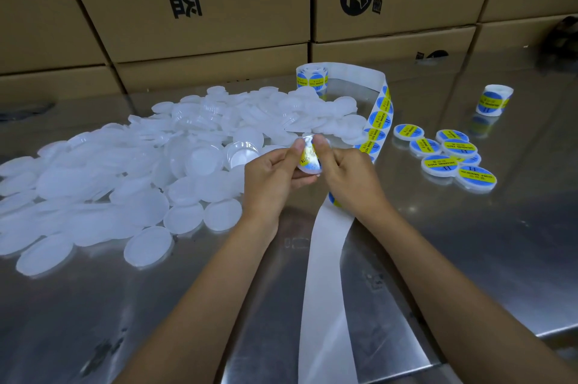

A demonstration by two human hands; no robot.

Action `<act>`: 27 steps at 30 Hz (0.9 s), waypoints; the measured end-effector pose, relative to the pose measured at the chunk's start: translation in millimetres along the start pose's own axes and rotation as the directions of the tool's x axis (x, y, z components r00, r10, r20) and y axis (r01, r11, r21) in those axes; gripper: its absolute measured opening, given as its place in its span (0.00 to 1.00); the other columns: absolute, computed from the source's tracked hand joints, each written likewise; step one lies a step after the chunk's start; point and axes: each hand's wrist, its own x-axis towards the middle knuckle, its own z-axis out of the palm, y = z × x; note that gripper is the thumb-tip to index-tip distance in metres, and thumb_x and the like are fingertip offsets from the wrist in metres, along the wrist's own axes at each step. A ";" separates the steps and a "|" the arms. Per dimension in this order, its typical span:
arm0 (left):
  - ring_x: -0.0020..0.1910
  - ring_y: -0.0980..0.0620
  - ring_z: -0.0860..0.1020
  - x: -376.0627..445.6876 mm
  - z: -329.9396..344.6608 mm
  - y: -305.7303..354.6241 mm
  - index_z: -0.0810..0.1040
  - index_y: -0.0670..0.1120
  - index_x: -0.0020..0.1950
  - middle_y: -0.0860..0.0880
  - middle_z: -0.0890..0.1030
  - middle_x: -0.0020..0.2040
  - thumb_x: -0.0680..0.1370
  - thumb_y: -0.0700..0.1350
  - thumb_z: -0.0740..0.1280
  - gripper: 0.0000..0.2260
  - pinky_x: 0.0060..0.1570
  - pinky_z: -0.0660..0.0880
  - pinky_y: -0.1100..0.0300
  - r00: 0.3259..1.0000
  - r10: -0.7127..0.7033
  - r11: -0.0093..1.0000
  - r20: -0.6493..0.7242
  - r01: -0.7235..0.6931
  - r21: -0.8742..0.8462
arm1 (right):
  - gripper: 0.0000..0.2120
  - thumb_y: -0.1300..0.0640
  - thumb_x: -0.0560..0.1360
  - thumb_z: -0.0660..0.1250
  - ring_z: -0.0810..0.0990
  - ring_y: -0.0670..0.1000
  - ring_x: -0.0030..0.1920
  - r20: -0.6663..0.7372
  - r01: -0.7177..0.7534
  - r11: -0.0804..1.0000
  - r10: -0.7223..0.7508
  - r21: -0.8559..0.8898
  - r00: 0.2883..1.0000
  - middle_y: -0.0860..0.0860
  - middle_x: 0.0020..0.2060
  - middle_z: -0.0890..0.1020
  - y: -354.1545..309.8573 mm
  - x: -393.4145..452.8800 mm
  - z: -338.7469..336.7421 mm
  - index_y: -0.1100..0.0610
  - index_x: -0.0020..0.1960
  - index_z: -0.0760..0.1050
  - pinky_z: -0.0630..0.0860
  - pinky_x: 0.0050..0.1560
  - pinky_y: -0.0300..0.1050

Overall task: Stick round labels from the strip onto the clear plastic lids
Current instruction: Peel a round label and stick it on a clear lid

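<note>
Cardboard boxes [194,8] are standing stacked along the far edge of the steel worktop [469,258]; what they are holding cannot be seen. A heap of clear plastic lids [131,171] is spreading over the left half, from the far middle down toward the near left. The label strip [380,114] is running from a roll [311,77] at the far middle, curving right and then coming toward the near edge, where its bare backing [325,290] is passing between the forearms and over the edge. Right of the strip, a cluster of labelled lids [450,155] is lying flat, some overlapping, and a second small roll [494,100] is standing well apart at the far right. Bare steel is lying open at the near left and the near right.

Both hands are meeting just above the worktop at centre — the left hand [270,177] and the right hand [347,174] are pinching one lid [309,161] between thumbs and curled fingers [319,141], tilted on edge, with a yellow-and-blue label [306,155] on it.
</note>
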 end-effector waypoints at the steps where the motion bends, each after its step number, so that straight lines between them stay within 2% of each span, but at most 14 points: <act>1: 0.45 0.46 0.86 -0.2 0.9 0.1 0.84 0.37 0.54 0.41 0.87 0.47 0.81 0.48 0.69 0.13 0.49 0.82 0.59 1.000 0.007 1.000 0.005 -0.007 0.021 | 0.33 0.43 0.83 0.56 0.65 0.47 0.24 -0.018 0.005 1.000 -0.005 0.000 1.000 0.46 0.17 0.65 0.5 0.5 0.0 0.55 0.22 0.60 0.59 0.31 0.42; 4: 0.45 0.47 0.86 0.1 1.1 -1.0 0.81 0.37 0.56 0.43 0.87 0.48 0.80 0.44 0.70 0.11 0.51 0.81 0.60 0.999 0.011 0.994 0.052 -0.016 0.104 | 0.32 0.46 0.84 0.55 0.67 0.47 0.25 -0.038 -0.012 1.000 0.012 -0.002 0.999 0.45 0.16 0.67 1.6 1.3 -0.9 0.52 0.22 0.58 0.60 0.34 0.44; 7: 0.45 0.54 0.84 -0.6 2.2 -2.2 0.78 0.39 0.57 0.47 0.85 0.48 0.78 0.37 0.71 0.08 0.47 0.80 0.65 0.989 0.015 0.993 0.149 -0.031 0.110 | 0.31 0.46 0.84 0.54 0.67 0.47 0.27 -0.015 -0.060 0.997 0.061 0.046 0.998 0.46 0.18 0.66 0.6 1.4 -1.4 0.54 0.24 0.60 0.63 0.37 0.45; 10: 0.46 0.54 0.83 1.3 1.0 -3.3 0.77 0.44 0.57 0.49 0.85 0.48 0.77 0.35 0.72 0.11 0.51 0.80 0.60 0.980 0.036 0.983 0.195 -0.070 0.172 | 0.30 0.44 0.84 0.53 0.67 0.46 0.27 0.036 -0.136 0.976 0.132 0.170 0.991 0.46 0.19 0.67 -0.5 0.1 -1.9 0.56 0.26 0.61 0.64 0.37 0.44; 14: 0.38 0.55 0.83 0.7 -5.2 0.2 0.77 0.47 0.59 0.50 0.86 0.42 0.75 0.36 0.75 0.16 0.38 0.79 0.62 0.970 0.076 0.955 0.232 -0.139 0.264 | 0.31 0.36 0.82 0.48 0.70 0.41 0.24 0.116 -0.259 0.943 0.239 0.211 0.964 0.43 0.18 0.70 -3.5 -0.5 -5.6 0.53 0.27 0.65 0.65 0.37 0.41; 17: 0.32 0.53 0.83 -0.8 -6.6 5.7 0.80 0.45 0.57 0.48 0.87 0.39 0.73 0.38 0.77 0.14 0.32 0.78 0.63 0.980 0.122 0.956 0.159 -0.158 0.245 | 0.33 0.32 0.80 0.48 0.66 0.42 0.23 0.175 -0.269 0.940 0.234 0.212 0.956 0.44 0.18 0.66 -6.2 1.0 -6.8 0.54 0.27 0.63 0.63 0.36 0.42; 19: 0.31 0.50 0.84 0.0 -5.5 8.0 0.83 0.44 0.53 0.46 0.87 0.39 0.75 0.42 0.76 0.09 0.31 0.78 0.62 0.989 0.136 0.964 0.052 -0.144 0.224 | 0.34 0.32 0.79 0.51 0.63 0.43 0.24 0.234 -0.238 0.937 0.179 0.256 0.956 0.44 0.20 0.64 -9.1 -0.2 -4.4 0.58 0.28 0.67 0.61 0.35 0.42; 21: 0.30 0.50 0.83 0.0 -4.1 7.1 0.85 0.46 0.49 0.48 0.87 0.38 0.77 0.45 0.73 0.04 0.32 0.79 0.61 0.990 0.127 0.973 -0.054 -0.114 0.202 | 0.32 0.33 0.79 0.56 0.64 0.43 0.26 0.287 -0.183 0.940 0.097 0.288 0.953 0.45 0.22 0.66 -12.9 -5.1 -0.1 0.57 0.29 0.71 0.62 0.34 0.41; 23: 0.33 0.54 0.84 -0.9 -2.6 5.5 0.86 0.49 0.44 0.51 0.87 0.39 0.79 0.46 0.71 0.06 0.34 0.80 0.61 0.986 0.112 0.984 -0.121 -0.093 0.153 | 0.26 0.38 0.79 0.61 0.70 0.41 0.25 0.316 -0.139 0.945 0.040 0.295 0.948 0.42 0.22 0.73 -15.0 -9.5 3.3 0.53 0.29 0.73 0.64 0.33 0.34; 25: 0.39 0.55 0.85 -0.9 -2.0 5.4 0.86 0.49 0.45 0.52 0.87 0.42 0.81 0.48 0.69 0.08 0.42 0.82 0.60 0.985 0.106 0.987 -0.136 -0.088 0.132 | 0.20 0.42 0.78 0.66 0.76 0.38 0.28 0.303 -0.159 0.932 0.056 0.325 0.951 0.41 0.24 0.78 -14.8 -8.0 3.2 0.52 0.32 0.77 0.66 0.33 0.30; 27: 0.39 0.53 0.85 -0.1 -2.1 6.6 0.85 0.47 0.51 0.53 0.87 0.43 0.82 0.47 0.67 0.08 0.47 0.83 0.55 0.992 0.089 0.990 -0.090 -0.078 0.118 | 0.22 0.43 0.76 0.69 0.70 0.42 0.26 0.206 -0.189 0.923 0.124 0.336 0.971 0.44 0.24 0.75 -13.5 -3.8 0.2 0.57 0.32 0.73 0.65 0.32 0.34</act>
